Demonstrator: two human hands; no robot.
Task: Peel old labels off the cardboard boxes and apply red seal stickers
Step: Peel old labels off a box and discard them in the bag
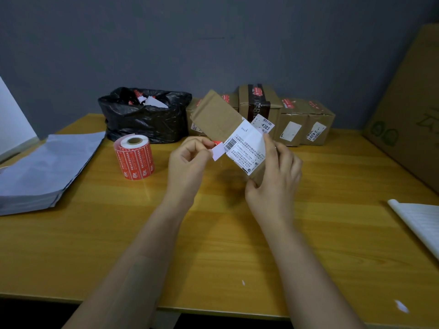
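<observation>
My right hand point(273, 172) grips the lower end of a long cardboard box point(218, 115), held tilted above the wooden table point(213, 233). A white printed shipping label point(247, 148) covers the box's lower face. My left hand point(190, 157) pinches a small white strip with a red end point(217, 148) at the label's left edge. A roll of red seal stickers point(134, 156) stands upright on the table to the left.
A black rubbish bag point(145, 115) with paper scraps sits at the back. Several cardboard boxes point(294, 119) line the wall, some with red stickers. Grey mailing bags point(42, 167) are stacked left, a large carton point(408, 110) leans right, a notebook point(420, 222) lies near the right edge.
</observation>
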